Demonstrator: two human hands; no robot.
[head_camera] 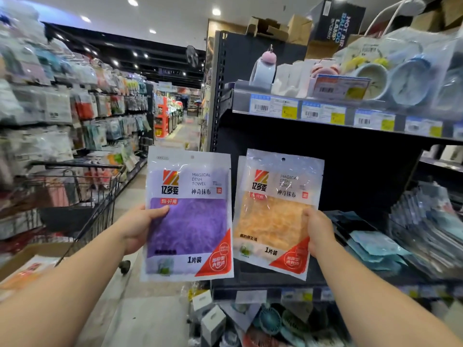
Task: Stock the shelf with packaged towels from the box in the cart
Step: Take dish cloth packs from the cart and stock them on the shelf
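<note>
Both hands are gripping packaged towels: the left hand (140, 227) pinches the left edge of a purple towel pack (188, 214), thumb across its front and fingers behind, while the right hand (319, 232) clamps the right edge of an orange towel pack (275, 214) in the same way. The two packs are held upright, side by side and just apart, in front of the dark shelf (350, 176), whose middle bay behind them looks mostly bare. On the right side of that shelf lie stacks of flat blue and grey packets (380, 246), near the orange pack but not touching it. Above, an upper shelf edge carries a row of price labels (323, 113), with small alarm clocks (411, 81) standing over them. Cardboard boxes (298, 28) sit on top of the unit. At the left stands a wire cart (82, 196), and in the lower left corner an open cardboard box (32, 254) shows more orange packs (27, 274) inside. Small fans (271, 319) fill the bottom shelf below the hands.
</note>
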